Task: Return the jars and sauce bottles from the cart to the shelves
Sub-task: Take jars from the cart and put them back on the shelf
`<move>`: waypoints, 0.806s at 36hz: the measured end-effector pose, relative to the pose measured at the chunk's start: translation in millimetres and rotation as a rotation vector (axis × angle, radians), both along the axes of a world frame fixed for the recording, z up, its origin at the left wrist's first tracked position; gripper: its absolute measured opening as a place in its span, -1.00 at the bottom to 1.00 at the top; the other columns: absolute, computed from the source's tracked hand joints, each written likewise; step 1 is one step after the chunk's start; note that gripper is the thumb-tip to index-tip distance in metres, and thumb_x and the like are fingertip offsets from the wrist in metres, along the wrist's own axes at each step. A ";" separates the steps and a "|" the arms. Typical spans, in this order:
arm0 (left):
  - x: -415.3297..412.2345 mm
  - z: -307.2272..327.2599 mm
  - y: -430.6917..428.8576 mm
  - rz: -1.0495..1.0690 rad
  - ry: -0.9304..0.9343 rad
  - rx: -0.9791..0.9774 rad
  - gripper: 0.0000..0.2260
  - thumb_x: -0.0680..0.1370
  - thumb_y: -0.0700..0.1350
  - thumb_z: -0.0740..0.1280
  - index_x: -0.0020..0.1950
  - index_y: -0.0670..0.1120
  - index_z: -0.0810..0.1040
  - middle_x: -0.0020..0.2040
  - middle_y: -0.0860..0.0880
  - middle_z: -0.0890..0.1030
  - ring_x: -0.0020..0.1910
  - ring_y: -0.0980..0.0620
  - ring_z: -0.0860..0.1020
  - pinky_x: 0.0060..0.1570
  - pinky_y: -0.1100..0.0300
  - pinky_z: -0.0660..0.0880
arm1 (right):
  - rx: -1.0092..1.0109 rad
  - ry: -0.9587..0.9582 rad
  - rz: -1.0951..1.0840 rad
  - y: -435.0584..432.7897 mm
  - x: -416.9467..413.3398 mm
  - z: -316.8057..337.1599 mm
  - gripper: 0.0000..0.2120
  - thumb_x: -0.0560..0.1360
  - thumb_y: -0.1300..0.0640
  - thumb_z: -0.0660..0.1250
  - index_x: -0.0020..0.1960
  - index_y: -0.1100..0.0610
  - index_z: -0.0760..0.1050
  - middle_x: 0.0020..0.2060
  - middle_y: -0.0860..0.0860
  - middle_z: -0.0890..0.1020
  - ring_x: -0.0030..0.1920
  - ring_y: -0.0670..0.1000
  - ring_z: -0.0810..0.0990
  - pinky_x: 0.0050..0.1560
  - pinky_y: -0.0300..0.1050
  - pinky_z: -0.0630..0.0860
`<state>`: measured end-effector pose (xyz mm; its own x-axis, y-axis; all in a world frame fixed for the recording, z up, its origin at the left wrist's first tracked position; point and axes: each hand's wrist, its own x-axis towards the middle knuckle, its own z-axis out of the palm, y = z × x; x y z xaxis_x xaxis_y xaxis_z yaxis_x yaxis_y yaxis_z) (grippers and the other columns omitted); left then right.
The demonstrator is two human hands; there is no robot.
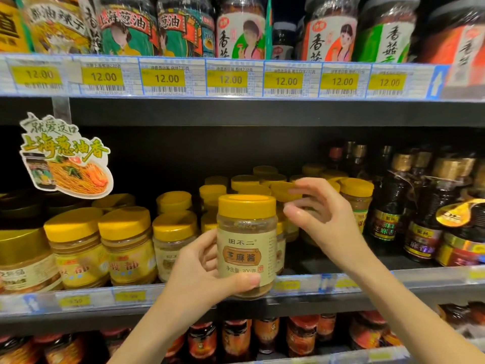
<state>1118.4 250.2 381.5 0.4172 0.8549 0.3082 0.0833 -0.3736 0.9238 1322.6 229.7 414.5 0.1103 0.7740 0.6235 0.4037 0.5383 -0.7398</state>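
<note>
Left hand [199, 274] gripping jar [246, 245], shelf edge [341, 285] behind

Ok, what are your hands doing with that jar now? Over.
Left hand holding yellow-lid jar at middle shelf edge. Right hand open, empty, beside the lid. Jars crowd the shelf behind.

Dark store shelving [236, 111], yellow price tags [167, 78]

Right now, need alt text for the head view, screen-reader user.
A person's left hand holds a yellow-lidded sesame paste jar upright before the middle shelf of matching jars, while the right hand hovers open beside its lid. Dark sauce bottles stand to the right; 12.00 price tags line the shelf above.
</note>
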 end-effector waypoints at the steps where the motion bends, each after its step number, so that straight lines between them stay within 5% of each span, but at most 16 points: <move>1: 4.3 0.5 -1.4 -0.011 0.005 0.008 -0.38 0.10 -0.09 0.57 0.13 0.03 0.51 -0.01 0.18 0.67 -0.02 0.19 0.64 -0.12 0.38 0.54 | -0.036 -0.028 0.060 -4.8 -0.7 8.2 -0.45 0.21 -0.19 0.38 0.16 -0.06 0.42 0.06 -0.07 0.57 -0.03 -0.14 0.63 -0.13 -0.33 0.56; 7: 28.3 1.0 -10.4 -0.042 -0.001 0.094 -0.35 0.11 0.00 0.56 0.18 0.09 0.49 0.00 0.22 0.65 -0.01 0.23 0.62 -0.11 0.39 0.52 | -0.298 -0.315 0.094 -9.2 6.9 28.6 -0.12 0.04 -0.39 0.43 0.30 -0.10 0.37 0.15 -0.14 0.55 0.10 -0.14 0.59 0.08 -0.08 0.59; 11: 39.4 -3.1 -15.0 -0.057 0.017 0.125 -0.36 0.14 0.06 0.55 0.19 0.14 0.47 0.02 0.23 0.64 0.02 0.25 0.60 -0.08 0.39 0.53 | -0.309 -0.420 0.041 -11.5 12.6 26.3 -0.09 -0.01 -0.46 0.41 0.26 -0.10 0.40 0.11 -0.15 0.55 0.11 -0.13 0.56 0.06 -0.06 0.60; 18: 49.9 -3.9 -19.0 -0.100 0.042 0.186 -0.42 0.17 0.15 0.48 0.15 0.29 0.39 0.06 0.39 0.55 0.05 0.37 0.54 -0.07 0.49 0.46 | -0.280 -0.386 0.001 -15.6 20.5 23.8 -0.19 0.01 -0.33 0.46 0.20 -0.05 0.49 0.05 -0.14 0.60 0.07 -0.10 0.59 0.03 -0.01 0.61; 24: 46.9 -5.5 -11.3 -0.223 0.105 0.197 -0.34 0.33 0.15 0.40 0.32 0.38 0.13 0.21 0.58 0.31 0.23 0.52 0.32 0.10 0.58 0.32 | -0.239 -0.345 0.010 -15.7 34.3 33.4 -0.18 -0.04 -0.32 0.52 0.17 -0.03 0.52 0.03 -0.09 0.64 0.06 -0.09 0.62 0.04 0.02 0.61; 29: 19.7 -20.4 1.1 -0.219 0.287 0.284 -0.54 0.44 0.25 0.25 0.32 0.37 0.25 0.29 0.51 0.31 0.29 0.47 0.30 0.29 0.44 0.31 | -0.210 -0.329 -0.065 -11.6 57.0 42.6 -0.07 -0.13 -0.38 0.50 0.18 -0.03 0.51 0.05 -0.08 0.62 0.07 -0.08 0.60 0.08 0.02 0.59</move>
